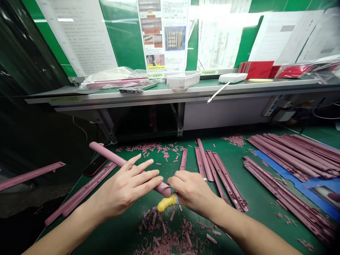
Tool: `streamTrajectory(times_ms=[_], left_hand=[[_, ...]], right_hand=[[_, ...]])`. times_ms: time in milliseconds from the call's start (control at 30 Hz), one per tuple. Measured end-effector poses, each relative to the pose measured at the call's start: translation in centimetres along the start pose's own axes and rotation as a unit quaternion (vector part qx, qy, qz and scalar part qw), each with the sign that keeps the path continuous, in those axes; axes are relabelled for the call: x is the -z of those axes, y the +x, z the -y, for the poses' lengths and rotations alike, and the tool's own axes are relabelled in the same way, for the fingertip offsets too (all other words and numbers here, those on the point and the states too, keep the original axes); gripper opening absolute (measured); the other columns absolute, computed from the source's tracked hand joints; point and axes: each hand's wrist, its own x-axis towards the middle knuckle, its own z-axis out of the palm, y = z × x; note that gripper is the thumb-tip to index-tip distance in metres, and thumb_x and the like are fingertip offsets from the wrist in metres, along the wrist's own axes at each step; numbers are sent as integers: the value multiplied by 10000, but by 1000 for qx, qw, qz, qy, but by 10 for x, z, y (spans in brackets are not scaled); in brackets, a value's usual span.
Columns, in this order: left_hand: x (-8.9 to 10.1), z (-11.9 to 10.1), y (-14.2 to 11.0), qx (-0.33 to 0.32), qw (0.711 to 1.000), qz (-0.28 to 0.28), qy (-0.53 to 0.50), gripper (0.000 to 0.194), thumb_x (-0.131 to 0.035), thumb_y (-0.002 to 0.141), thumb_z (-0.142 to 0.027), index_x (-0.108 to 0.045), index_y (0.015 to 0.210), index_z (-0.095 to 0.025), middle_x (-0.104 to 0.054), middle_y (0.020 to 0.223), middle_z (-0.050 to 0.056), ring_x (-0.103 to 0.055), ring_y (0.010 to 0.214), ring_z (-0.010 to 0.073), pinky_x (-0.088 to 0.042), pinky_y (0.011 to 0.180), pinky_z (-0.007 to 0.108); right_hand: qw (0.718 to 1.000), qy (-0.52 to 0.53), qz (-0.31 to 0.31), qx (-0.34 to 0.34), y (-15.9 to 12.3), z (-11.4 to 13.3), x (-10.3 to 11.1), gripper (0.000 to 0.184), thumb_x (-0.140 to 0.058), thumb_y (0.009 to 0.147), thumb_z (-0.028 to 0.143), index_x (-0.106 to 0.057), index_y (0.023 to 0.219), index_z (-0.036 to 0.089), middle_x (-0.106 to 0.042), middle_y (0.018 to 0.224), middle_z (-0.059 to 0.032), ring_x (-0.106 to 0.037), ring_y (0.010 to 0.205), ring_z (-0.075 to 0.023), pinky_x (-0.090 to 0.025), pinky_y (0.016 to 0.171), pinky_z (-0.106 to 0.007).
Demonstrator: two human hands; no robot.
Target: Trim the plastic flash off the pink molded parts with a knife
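Observation:
My left hand (124,186) lies over a long pink plastic strip (108,152), fingers spread along it, holding it. The strip slants from upper left down to its near end beside my right hand. My right hand (192,189) is closed in a fist against that end. A thin, shiny blade (166,186) pokes from the fist across the strip; the rest of it is hidden by the fingers. A yellow finger cover (166,203) with a grey knit cuff sits on my right thumb, just under the strip. Pink shavings (175,237) lie on the green table below.
Finished-looking pink strips (212,170) lie behind my right hand, more strips (294,156) on a blue sheet (322,202) at right. Pink scraps (148,147) are scattered at the back. A phone (95,165) lies left. A shelf (159,95) crosses behind, with a clear plastic box (183,80).

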Motion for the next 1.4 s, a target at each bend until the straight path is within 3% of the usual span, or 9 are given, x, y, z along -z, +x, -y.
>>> streamTrajectory(times_ms=[133,333,567,700,933,1133,1267,1400], left_hand=[[2,-6,0,14,1000,-26,-7,525,-450,865,-28,-473,1357,-208,-651,1229,72,-514,1234,272,-295,1096,517],[-4,-29,-1,102,986,-96,-95,537,-532,851,-58,-457,1369,-179,-684,1125,101,-643,1030,221,-523,888,359],[-13,-56,-1,204,957,-123,-167,546,-597,840,-142,-460,1367,-186,-646,1238,64,-650,1060,196,-544,907,265],[-14,-64,1,264,939,-118,-184,526,-604,843,-221,-485,1355,-243,-651,1239,24,-666,1040,208,-560,894,266],[-19,-74,6,333,908,-126,-221,481,-583,853,-273,-526,1330,-236,-680,1189,45,-683,1002,232,-586,830,279],[-21,-79,9,370,887,-124,-246,474,-577,859,-302,-532,1329,-264,-674,1200,44,-692,978,245,-611,724,274],[-22,-68,7,344,906,-124,-214,485,-574,867,-279,-507,1346,-254,-671,1207,48,-684,1000,229,-602,768,267],[-15,-33,0,162,975,-106,-104,492,-526,875,-135,-487,1354,-238,-653,1235,68,-584,1172,256,-503,977,415]], right_hand=[[999,-9,-16,49,-2,-4,3,329,-377,995,289,-522,716,188,-478,633,5,-353,567,-134,-156,513,-298],[997,-8,-65,40,-7,-3,5,357,-319,1008,252,-511,715,181,-467,625,-4,-324,560,-140,-182,532,-295],[995,-1,-94,22,-6,2,9,367,-282,992,191,-539,729,180,-477,619,-16,-349,558,-146,-207,529,-291],[994,-11,-103,-34,-4,2,7,301,-352,982,243,-583,802,173,-491,642,-22,-399,589,-148,-224,533,-287],[993,-26,-112,3,-3,0,-1,395,-304,980,198,-528,654,183,-467,591,-20,-354,553,-153,-217,532,-302],[990,-42,-119,-61,1,3,-6,342,-364,980,283,-603,763,173,-526,655,-36,-403,601,-154,-236,547,-297],[993,-40,-106,-17,1,-4,-7,372,-360,981,253,-590,699,177,-506,608,-18,-381,562,-137,-212,529,-291],[996,38,-67,41,0,-21,3,434,-389,970,488,-640,789,183,-493,608,8,-422,553,-109,-217,505,-253]])
